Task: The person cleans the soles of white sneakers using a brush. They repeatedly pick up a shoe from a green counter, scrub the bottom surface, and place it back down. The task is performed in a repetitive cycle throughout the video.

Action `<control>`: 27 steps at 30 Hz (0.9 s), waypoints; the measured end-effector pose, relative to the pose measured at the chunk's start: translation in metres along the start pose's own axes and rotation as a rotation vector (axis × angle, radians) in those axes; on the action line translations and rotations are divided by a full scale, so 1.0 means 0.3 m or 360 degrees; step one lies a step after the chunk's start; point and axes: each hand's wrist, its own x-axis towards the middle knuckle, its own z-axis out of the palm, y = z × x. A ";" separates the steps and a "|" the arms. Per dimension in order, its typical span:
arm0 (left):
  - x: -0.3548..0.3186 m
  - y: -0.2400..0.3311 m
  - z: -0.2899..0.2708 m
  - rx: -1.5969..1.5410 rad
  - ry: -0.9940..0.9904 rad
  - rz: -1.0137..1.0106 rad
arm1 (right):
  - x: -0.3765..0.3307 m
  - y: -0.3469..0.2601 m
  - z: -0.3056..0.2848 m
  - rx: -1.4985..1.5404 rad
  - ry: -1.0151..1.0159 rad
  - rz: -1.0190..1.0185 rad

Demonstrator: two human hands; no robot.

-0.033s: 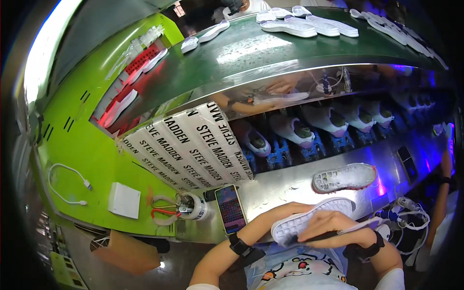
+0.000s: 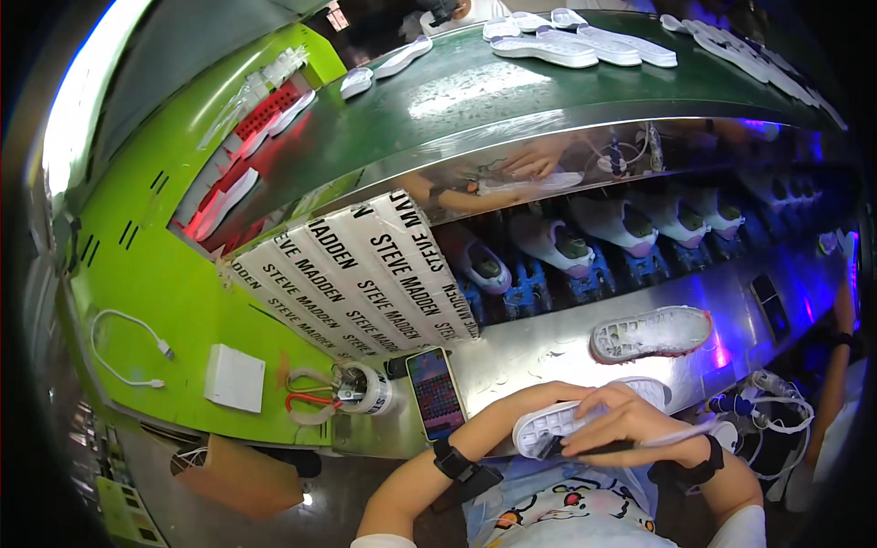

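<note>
A white shoe sole (image 2: 537, 426) with a grid of hollows is held low before my body, tilted, its grid side up. My left hand (image 2: 559, 393) grips its far side; most of those fingers are behind the sole. In my right hand (image 2: 630, 418) is a brush (image 2: 598, 448) with a thin handle. Its dark bristles touch the near edge of the sole, toward the left end. Another white sole (image 2: 650, 334), reddish along its rim, lies grid side up on the metal bench just beyond.
A phone (image 2: 436, 393) and a white tub (image 2: 365, 391) stand left of my hands. Beyond is a box wrapped in printed paper (image 2: 356, 283). White shoes (image 2: 559, 248) on blue holders line the lower shelf; soles ride the green belt (image 2: 429, 119). Cables (image 2: 776, 411) hang at right.
The sole has tilted, its grid side turning a little away. My right hand and the brush have shifted slightly, and the bristles now lie nearer the sole's edge.
</note>
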 end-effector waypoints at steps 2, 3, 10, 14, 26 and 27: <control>0.028 -0.056 -0.082 0.0376 -0.0168 -0.0007 | -0.020 -0.003 -0.017 0.0054 -0.0159 -0.0002; -0.012 0.015 -0.033 0.0099 0.0045 -0.0506 | -0.041 0.002 -0.027 0.0143 -0.0166 0.0047; -0.054 -0.047 0.195 -0.1397 0.0132 0.1133 | -0.023 -0.009 0.024 0.0643 0.0554 0.0767; 0.020 -0.180 0.096 -0.1406 -0.0766 0.1180 | 0.045 0.019 0.044 -0.0092 0.1270 0.0607; -0.027 -0.051 0.098 -0.1570 -0.0031 0.1180 | -0.002 -0.040 0.126 0.0952 0.0431 0.0715; -0.027 -0.034 0.075 -0.1478 -0.0122 0.1177 | 0.014 -0.030 0.110 0.0876 0.0573 0.0718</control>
